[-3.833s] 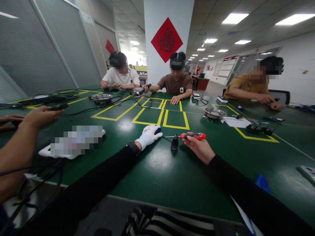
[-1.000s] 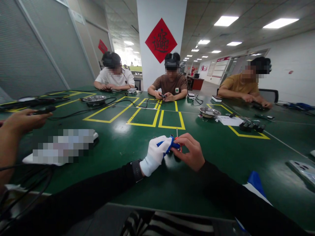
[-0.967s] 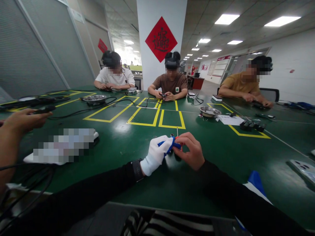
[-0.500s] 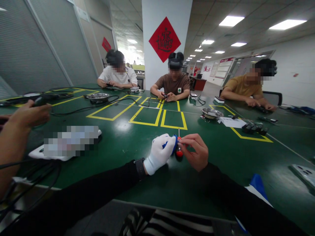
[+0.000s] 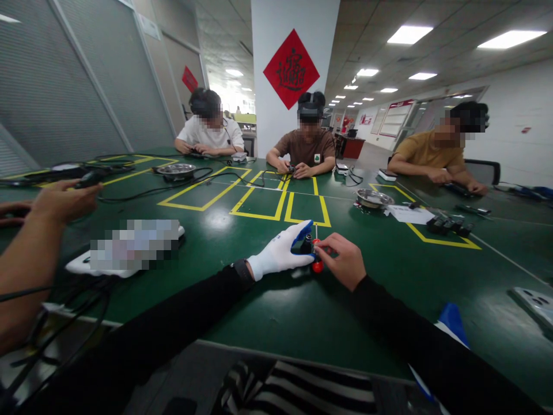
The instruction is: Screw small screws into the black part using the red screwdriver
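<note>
**Green bench, hands closing on one small part**

Green table (image 5: 268,311) with yellow tape boxes, co-workers busy all round. Since half a second ago the gloved left hand (image 5: 280,256) has opened flatter, blue fingertips now pinching a small black part (image 5: 306,244) just off the surface. The bare right hand (image 5: 343,265) grips the red-handled screwdriver (image 5: 317,260), shaft upright, right against that part, so tool and piece have met. Writing: a red diamond poster (image 5: 291,69) with a character, not legible.
</note>
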`<state>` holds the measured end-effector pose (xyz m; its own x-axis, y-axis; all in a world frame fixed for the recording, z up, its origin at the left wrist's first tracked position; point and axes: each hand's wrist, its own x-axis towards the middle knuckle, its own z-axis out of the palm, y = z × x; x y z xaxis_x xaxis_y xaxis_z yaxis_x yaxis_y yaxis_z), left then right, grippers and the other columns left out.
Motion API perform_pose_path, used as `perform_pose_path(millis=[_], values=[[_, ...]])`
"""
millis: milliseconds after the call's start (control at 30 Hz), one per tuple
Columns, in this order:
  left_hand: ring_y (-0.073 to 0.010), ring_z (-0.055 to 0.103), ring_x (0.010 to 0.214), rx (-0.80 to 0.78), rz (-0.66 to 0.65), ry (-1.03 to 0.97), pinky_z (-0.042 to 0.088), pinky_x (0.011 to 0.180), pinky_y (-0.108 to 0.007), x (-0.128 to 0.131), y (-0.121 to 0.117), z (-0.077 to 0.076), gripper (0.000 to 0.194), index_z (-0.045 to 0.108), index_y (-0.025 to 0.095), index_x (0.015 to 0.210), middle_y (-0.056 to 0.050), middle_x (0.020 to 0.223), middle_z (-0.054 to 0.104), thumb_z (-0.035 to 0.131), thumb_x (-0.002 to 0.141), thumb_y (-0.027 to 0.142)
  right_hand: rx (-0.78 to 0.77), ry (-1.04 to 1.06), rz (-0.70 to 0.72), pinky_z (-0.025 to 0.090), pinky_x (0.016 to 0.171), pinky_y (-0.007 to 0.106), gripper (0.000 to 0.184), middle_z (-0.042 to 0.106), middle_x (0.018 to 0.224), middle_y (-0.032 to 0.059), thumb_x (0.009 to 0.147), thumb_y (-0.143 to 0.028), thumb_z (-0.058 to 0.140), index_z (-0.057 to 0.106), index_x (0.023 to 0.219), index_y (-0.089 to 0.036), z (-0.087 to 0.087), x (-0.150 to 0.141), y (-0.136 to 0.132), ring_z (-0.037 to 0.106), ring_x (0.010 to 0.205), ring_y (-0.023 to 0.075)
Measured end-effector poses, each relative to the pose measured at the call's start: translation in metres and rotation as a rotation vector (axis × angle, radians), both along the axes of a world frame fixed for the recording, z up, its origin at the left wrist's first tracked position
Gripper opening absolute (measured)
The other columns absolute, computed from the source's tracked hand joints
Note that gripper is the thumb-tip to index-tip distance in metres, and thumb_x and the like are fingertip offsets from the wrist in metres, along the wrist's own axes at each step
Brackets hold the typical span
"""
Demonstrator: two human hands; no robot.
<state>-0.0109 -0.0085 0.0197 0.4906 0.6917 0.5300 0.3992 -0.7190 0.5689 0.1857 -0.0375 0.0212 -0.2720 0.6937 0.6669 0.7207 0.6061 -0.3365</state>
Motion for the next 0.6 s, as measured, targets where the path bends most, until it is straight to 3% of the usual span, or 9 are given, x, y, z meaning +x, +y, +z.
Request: perform_pose_path(millis=[267,600], values=[[-0.0269,0.058,0.111,-0.029,0.076,0.158,0.043,0.098,-0.038,0.004,0.010,-0.013,0.057,0.058,0.021,0.120,-0.008,0.121,0.062,0.074,0.067,0.038,0.009,-0.106,0.012,0.042,0.066,0.028,0.010,0.064,0.079,0.0036,0.083,-0.024,0.058,0.066,0.078,-0.021,-0.001,-0.004,-0.003,0.059,0.073,0.0170],[-0.0262,0.061,0.102,-0.021,0.148,0.190,0.046,0.091,-0.036,0.008,0.010,-0.012,0.051,0.061,0.021,0.112,-0.007,0.113,0.065,0.074,0.066,0.038,0.190,-0.397,0.001,0.038,0.067,0.032,0.021,0.069,0.082,0.0065,0.089,-0.022,0.049,0.068,0.081,-0.020,0.001,-0.006,-0.008,0.058,0.075,0.0190]])
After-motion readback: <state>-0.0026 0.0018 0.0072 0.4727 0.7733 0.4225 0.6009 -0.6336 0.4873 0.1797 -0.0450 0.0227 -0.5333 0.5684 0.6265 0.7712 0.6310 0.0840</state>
